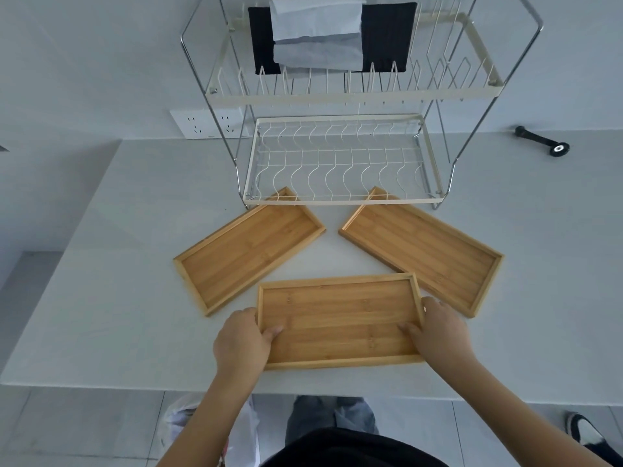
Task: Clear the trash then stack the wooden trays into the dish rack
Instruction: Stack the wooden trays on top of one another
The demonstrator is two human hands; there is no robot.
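Three empty wooden trays lie on the white table. The near tray (340,318) sits square in front of me. My left hand (241,338) grips its left end, thumb inside the rim. My right hand (438,332) grips its right end the same way. A second tray (247,247) lies angled at the left and a third tray (421,247) angled at the right, both with a far corner under the two-tier wire dish rack (340,199). The lower tier of the rack is empty.
On the rack's upper tier (354,92) hang a black cloth (387,35) and a pale folded cloth (317,35). A black tool (542,141) lies at the table's far right. A wall socket (205,124) is behind the rack. A white bag (188,419) sits on the floor below left.
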